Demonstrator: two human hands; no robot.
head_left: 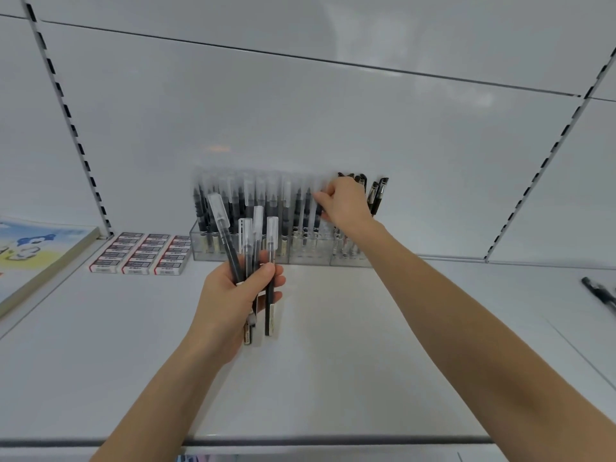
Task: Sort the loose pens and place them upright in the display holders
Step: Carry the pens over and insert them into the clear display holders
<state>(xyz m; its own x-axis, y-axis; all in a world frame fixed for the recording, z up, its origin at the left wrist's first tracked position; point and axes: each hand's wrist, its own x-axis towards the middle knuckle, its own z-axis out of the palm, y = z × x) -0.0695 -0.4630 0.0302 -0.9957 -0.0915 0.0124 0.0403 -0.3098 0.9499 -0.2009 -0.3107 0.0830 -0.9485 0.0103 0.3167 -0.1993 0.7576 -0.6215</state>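
The white shelf (333, 378) runs from the near edge back to the wall. Over its middle the left hand (233, 301) grips a bunch of pens (247, 248) — four, as far as I can count — with fingers and thumb wrapped round the dark barrels. Their clear caps point up and fan apart a little.

Further back, the right hand (346, 205) reaches to the clear holders (310, 255) that stand against the back wall. Its fingers are curled and pinch the top of one standing pen (318, 211), though the blur hides the exact grip. The row of capped pens (250, 195) fills the left and middle holders upright. Just right of the hand, some black pens (375, 198) lean in the last holder.

Left of the holders lie stacked eraser boxes (140, 253), and beyond them a picture book (36, 255). Two loose pens (598, 293) lie flat at the far right — well apart from the holders.
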